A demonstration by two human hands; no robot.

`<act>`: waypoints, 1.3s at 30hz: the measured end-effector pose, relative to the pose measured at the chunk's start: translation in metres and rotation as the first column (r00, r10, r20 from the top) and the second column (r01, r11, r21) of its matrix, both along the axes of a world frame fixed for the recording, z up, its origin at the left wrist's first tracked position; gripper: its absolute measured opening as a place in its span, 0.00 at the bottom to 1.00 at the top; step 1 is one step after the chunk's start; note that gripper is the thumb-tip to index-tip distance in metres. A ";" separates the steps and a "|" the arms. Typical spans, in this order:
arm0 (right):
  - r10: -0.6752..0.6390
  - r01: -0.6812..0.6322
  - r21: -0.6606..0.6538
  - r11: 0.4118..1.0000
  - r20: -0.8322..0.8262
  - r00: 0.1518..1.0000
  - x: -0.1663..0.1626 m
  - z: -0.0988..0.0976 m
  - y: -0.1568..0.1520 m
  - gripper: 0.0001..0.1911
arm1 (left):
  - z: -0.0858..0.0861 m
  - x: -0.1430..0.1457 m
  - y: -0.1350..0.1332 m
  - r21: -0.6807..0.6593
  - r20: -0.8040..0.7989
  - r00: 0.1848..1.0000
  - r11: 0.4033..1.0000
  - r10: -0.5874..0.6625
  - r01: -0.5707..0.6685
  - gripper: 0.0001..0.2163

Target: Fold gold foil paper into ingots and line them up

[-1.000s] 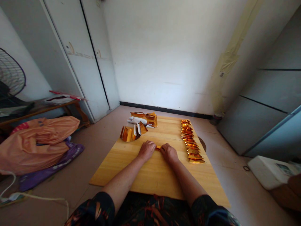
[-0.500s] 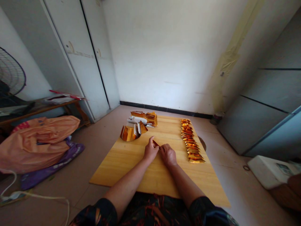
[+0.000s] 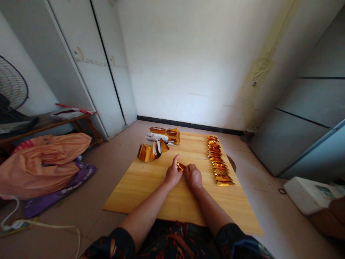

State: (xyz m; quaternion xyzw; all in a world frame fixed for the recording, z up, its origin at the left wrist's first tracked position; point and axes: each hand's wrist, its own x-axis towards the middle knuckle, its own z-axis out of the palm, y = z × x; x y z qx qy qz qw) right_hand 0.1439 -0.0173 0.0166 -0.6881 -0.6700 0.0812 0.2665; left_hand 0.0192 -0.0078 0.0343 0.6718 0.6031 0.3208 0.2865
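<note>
Between my two hands, over the middle of the wooden board [image 3: 151, 198], is a small folded piece of gold foil paper [image 3: 181, 167]. My left hand [image 3: 173, 173] grips its left end, with the thumb or a finger raised. My right hand [image 3: 193, 176] pinches the right end with curled fingers. To the right, a row of folded gold foil pieces [image 3: 221, 166] runs along the board's edge, overlapping one another. At the far left of the board stand curved gold foil sheets [image 3: 147, 153]. Behind them lies a stack of gold sheets [image 3: 174, 136] beside a white roll or bundle [image 3: 157, 137].
On the floor at left lie an orange bag [image 3: 54, 158] and a purple bag [image 3: 83, 172], near a white cable [image 3: 54, 225]. A fan [image 3: 12, 84] stands on a low table. At right is a white box [image 3: 309, 196] below a grey cabinet [image 3: 302, 126].
The foil piece between my hands has turned, and more of its shiny gold face shows. My left hand's raised digit has lifted slightly; my right hand has shifted only a little.
</note>
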 end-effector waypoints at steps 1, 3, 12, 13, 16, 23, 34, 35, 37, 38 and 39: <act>-0.003 0.003 0.006 1.000 -0.005 1.000 0.000 -0.001 0.000 0.12 | 0.000 0.000 0.000 -0.007 0.002 1.000 1.000 -0.002 0.002 0.36; -0.003 0.003 0.019 1.000 -0.010 1.000 0.000 -0.002 0.001 0.12 | 0.002 0.000 -0.001 -0.017 -0.003 1.000 1.000 -0.001 0.001 0.37; 0.078 -0.070 0.096 0.993 -0.081 0.994 0.005 -0.004 0.000 0.11 | -0.001 -0.001 -0.001 0.030 0.010 1.000 0.999 0.028 -0.029 0.38; 0.080 -0.071 0.101 0.992 -0.086 0.993 0.005 -0.004 0.000 0.11 | -0.002 -0.002 0.000 0.042 0.030 0.999 0.999 0.018 -0.019 0.39; 0.080 -0.069 0.108 0.992 -0.094 0.992 0.005 -0.002 -0.001 0.11 | -0.006 -0.003 0.001 0.075 0.079 0.997 0.997 -0.017 0.011 0.38; 0.091 -0.083 0.107 0.991 -0.070 0.993 0.004 0.002 -0.005 0.12 | -0.010 -0.006 0.008 0.035 0.188 0.982 0.999 -0.006 0.000 0.32; 0.057 -0.056 0.063 0.996 -0.018 0.998 0.001 0.005 -0.007 0.12 | -0.022 -0.008 0.022 -0.134 0.453 0.884 0.989 0.110 -0.055 0.09; 0.056 -0.056 0.057 0.997 -0.001 0.998 0.000 0.007 -0.007 0.12 | -0.023 -0.007 0.022 -0.130 0.452 0.886 0.990 0.106 -0.053 0.09; 0.059 -0.061 0.047 0.997 0.041 0.997 -0.001 0.010 -0.009 0.12 | -0.025 -0.007 0.021 -0.121 0.451 0.888 0.992 0.090 -0.039 0.08; 0.059 -0.062 0.044 0.997 0.061 0.996 -0.002 0.011 -0.010 0.12 | -0.025 -0.008 0.021 -0.117 0.451 0.889 0.993 0.079 -0.029 0.08; 0.057 -0.060 0.041 0.997 0.078 0.995 -0.002 0.012 -0.010 0.13 | -0.025 -0.008 0.020 -0.114 0.452 0.889 0.993 0.066 -0.016 0.07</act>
